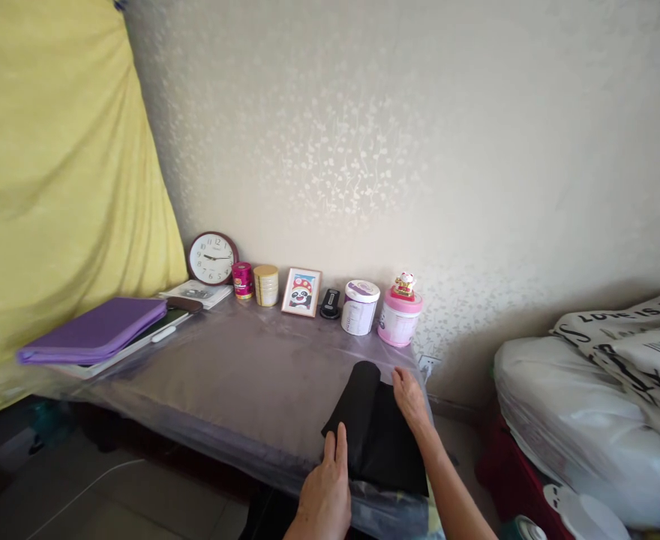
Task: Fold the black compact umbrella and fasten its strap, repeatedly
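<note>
Fingers [341, 444] straight on the left hand [324, 484], bent on the right hand [411, 397], grip unclear, touch a folded, soft-looking black sheet [379, 442] at the grey plastic-covered tabletop's [240, 375] right end; uneven pulling could skew it

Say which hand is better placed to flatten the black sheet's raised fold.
Probably the left hand: it sits at that fold's near edge, while the right hand is by the far right corner of the black sheet.

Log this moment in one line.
black sheet: partly folded over, on table | left hand: at its left side | right hand: at its right edge
</note>
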A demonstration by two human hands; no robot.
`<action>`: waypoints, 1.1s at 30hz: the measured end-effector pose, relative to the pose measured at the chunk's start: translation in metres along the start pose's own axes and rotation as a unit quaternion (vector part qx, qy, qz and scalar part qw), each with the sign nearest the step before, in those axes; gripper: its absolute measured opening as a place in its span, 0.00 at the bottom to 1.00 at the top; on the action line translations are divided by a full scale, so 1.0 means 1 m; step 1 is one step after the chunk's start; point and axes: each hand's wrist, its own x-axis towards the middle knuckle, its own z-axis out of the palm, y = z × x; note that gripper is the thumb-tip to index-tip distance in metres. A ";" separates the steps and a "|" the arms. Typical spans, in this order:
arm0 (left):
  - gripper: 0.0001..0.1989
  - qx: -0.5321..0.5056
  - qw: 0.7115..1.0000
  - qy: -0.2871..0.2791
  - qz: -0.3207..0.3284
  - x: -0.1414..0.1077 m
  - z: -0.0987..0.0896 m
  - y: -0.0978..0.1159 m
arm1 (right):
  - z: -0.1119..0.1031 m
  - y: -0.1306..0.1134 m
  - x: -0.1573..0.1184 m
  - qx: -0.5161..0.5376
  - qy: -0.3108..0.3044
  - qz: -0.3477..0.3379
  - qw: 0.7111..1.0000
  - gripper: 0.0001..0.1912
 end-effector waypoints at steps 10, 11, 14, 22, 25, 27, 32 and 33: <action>0.36 0.002 0.999 0.035 0.012 -0.004 0.004 -0.004 | -0.045 0.030 -0.068 0.097 -0.067 0.127 0.985 0.19; 0.36 0.001 0.999 0.037 0.014 -0.004 0.005 -0.004 | -0.046 0.025 -0.071 0.120 -0.071 0.134 0.981 0.20; 0.36 -0.001 0.999 0.043 0.018 -0.005 0.005 -0.005 | -0.049 0.012 -0.074 0.167 -0.060 0.145 0.973 0.23; 0.36 -0.016 0.998 0.054 0.025 -0.001 0.009 -0.008 | -0.051 -0.013 -0.066 0.308 -0.111 0.146 0.934 0.23; 0.36 -0.020 0.998 0.052 0.024 -0.001 0.009 -0.008 | -0.051 -0.029 -0.059 0.335 -0.121 0.129 0.925 0.23; 0.37 -0.019 0.998 0.051 0.021 -0.002 0.008 -0.007 | -0.049 -0.043 -0.054 0.338 -0.125 0.124 0.924 0.23; 0.38 -0.010 0.998 0.057 0.019 -0.002 0.006 -0.005 | -0.034 -0.071 -0.044 0.342 -0.112 0.095 0.928 0.23; 0.38 -0.007 0.998 0.055 0.019 -0.002 0.006 -0.004 | -0.030 -0.074 -0.043 0.341 -0.109 0.091 0.929 0.23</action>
